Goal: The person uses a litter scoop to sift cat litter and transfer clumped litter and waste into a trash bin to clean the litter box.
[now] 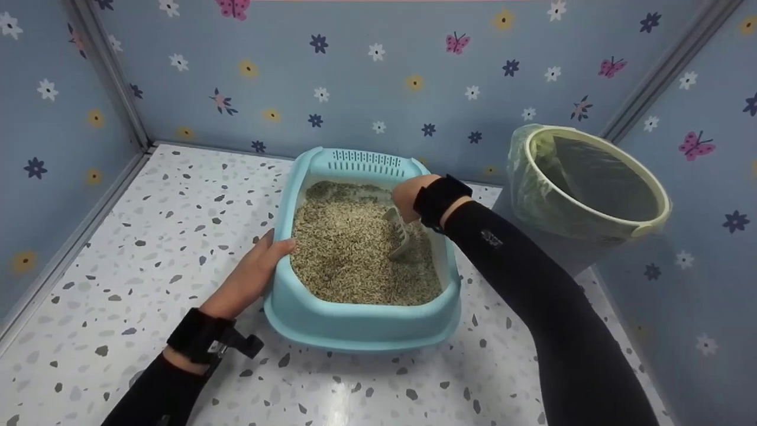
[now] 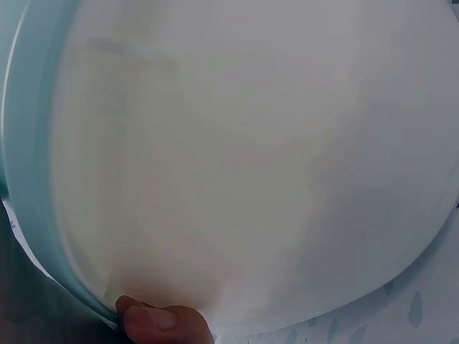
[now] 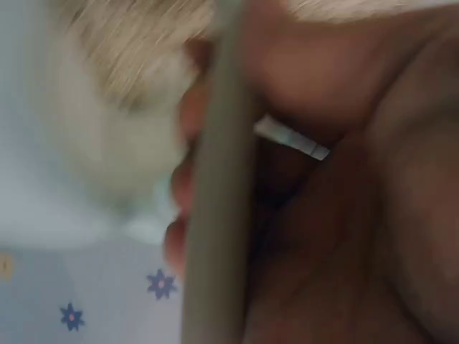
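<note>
A light-blue litter box [image 1: 366,324] stands on the floor, filled with tan, grainy litter [image 1: 346,251]. My left hand [image 1: 251,275] grips its left rim, thumb over the top edge and the other fingers mostly hidden by the wall. In the left wrist view a fingertip [image 2: 165,324] shows below a pale surface edged in teal. Inside the box, near the right wall, my right hand [image 1: 411,198] holds a slotted litter scoop [image 1: 402,244], its blade tilted in the litter. The right wrist view shows fingers curled round the scoop's blurred beige handle [image 3: 219,193].
A grey bin [image 1: 547,242] with a pale yellow rim and a clear liner stands right of the box, beside my right forearm. Flower-patterned blue panels [image 1: 355,71] enclose the back and both sides. The speckled white floor [image 1: 171,236] extends around the box.
</note>
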Available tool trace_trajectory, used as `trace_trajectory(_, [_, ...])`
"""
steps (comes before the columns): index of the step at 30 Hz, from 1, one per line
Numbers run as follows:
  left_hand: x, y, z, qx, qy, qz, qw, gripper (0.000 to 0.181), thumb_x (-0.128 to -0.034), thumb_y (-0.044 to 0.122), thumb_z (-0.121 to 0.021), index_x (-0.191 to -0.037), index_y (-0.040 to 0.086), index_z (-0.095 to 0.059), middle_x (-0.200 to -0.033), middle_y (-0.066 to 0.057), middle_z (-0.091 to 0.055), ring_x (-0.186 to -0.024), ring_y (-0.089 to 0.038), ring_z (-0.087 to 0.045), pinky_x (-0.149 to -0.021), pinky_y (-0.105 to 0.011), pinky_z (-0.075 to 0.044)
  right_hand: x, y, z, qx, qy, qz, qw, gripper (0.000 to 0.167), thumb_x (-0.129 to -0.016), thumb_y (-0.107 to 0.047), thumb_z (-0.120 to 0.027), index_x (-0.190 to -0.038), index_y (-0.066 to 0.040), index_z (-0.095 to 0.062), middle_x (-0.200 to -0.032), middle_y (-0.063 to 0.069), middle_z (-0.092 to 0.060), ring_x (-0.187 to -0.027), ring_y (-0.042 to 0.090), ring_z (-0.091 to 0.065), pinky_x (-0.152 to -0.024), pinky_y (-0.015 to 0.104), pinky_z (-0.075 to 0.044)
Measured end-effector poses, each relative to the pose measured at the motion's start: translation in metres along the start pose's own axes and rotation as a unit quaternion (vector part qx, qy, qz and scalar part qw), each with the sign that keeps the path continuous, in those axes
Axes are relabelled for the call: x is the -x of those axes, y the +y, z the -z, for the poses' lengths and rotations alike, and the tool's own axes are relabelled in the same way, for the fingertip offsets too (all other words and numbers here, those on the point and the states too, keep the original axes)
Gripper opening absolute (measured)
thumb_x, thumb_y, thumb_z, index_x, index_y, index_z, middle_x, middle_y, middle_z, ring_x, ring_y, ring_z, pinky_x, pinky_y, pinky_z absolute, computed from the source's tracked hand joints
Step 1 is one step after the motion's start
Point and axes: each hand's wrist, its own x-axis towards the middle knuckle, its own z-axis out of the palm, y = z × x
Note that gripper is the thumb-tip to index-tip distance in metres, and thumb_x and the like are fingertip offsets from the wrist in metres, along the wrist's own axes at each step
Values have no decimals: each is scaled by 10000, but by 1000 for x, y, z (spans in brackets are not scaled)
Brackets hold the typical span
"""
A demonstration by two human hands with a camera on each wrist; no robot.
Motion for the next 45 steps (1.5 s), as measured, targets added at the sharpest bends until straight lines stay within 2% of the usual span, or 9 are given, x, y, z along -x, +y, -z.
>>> trace_trajectory(6, [-1, 1, -1, -75, 6, 36, 10000, 868, -1148, 541, -513, -1805, 136, -114, -1442, -298, -500, -1279, -424, -620, -1174, -521, -405, -1, 2, -2, 7, -63, -13, 10000, 418, -993, 57, -498, -721, -187, -292, -683, -41, -207, -606, 135, -189, -588, 320, -223])
trace_trajectory(12, [1, 1, 2, -131, 8, 85, 9999, 876, -1146, 562, -505, -1812, 176, -85, -1497, -295, -484, -1301, -426, -616, -1181, -554, -406, -6, 6, -8, -138, -69, 79, 9998, 399, -998, 51, -520, -726, -179, -341, -692, -40, -242, -599, 137, -240, -576, 307, -250])
trace_trajectory(19, [3, -1, 4, -231, 48, 139, 9996, 884, -1146, 573, -499, -1812, 177, -75, -1511, -301, -482, -1264, -421, -642, -1145, -537, -445, -8, 5, -10, -58, -13, 314, 9995, 407, -917, 73, -475, -692, -198, -272, -679, -46, -182, -610, 132, -154, -586, 320, -208])
trace_trajectory(26, [3, 0, 3, -135, -50, 135, 9998, 883, -1153, 544, -486, -1810, 182, -18, -1670, -274, -331, -1414, -406, -515, -1208, -550, -353, -20, -2, -14, -116, 31, 378, 9992, 403, -994, -20, -505, -683, -200, -323, -652, -50, -233, -599, 133, -203, -619, 333, -255])
trace_trajectory(31, [1, 0, 1, -68, 4, 127, 9999, 875, -1151, 519, -503, -1810, 157, -55, -1684, -265, -324, -1464, -407, -460, -1244, -565, -312, -37, -7, -19, -196, -62, 431, 9989, 423, -1031, -57, -536, -664, -185, -370, -635, -47, -258, -580, 129, -201, -615, 330, -259])
trace_trajectory(34, [0, 0, 1, -105, 46, 126, 9999, 873, -1146, 523, -508, -1810, 154, -77, -1662, -262, -347, -1449, -413, -468, -1240, -572, -318, -49, -9, -23, -217, -186, 574, 9979, 425, -1129, -158, -550, -719, -166, -439, -684, -32, -324, -609, 140, -282, -662, 341, -313])
trace_trajectory(36, [0, 0, 1, -158, 73, 118, 9998, 866, -1146, 523, -506, -1809, 152, -90, -1600, -271, -402, -1397, -415, -513, -1220, -570, -346, -54, -11, -26, -296, -215, 724, 9967, 348, -1167, -239, -548, -854, -104, -621, -792, 15, -513, -701, 169, -455, -743, 352, -399])
trace_trajectory(39, [1, 0, 1, -208, 103, 96, 9997, 861, -1148, 531, -500, -1808, 148, -102, -1499, -279, -464, -1316, -413, -568, -1183, -562, -392, -60, -15, -32, -622, -182, 1026, 9926, 272, -1176, -240, -536, -974, -88, -639, -882, 39, -532, -770, 186, -464, -786, 370, -391])
trace_trajectory(45, [3, -2, 1, -247, 134, 73, 9996, 870, -1146, 550, -512, -1804, 135, -123, -1474, -278, -495, -1317, -409, -583, -1191, -580, -400, -68, -22, -40, -918, 97, 1617, 9825, 332, -1151, -197, -528, -824, -163, -480, -771, -18, -384, -681, 151, -330, -735, 350, -317])
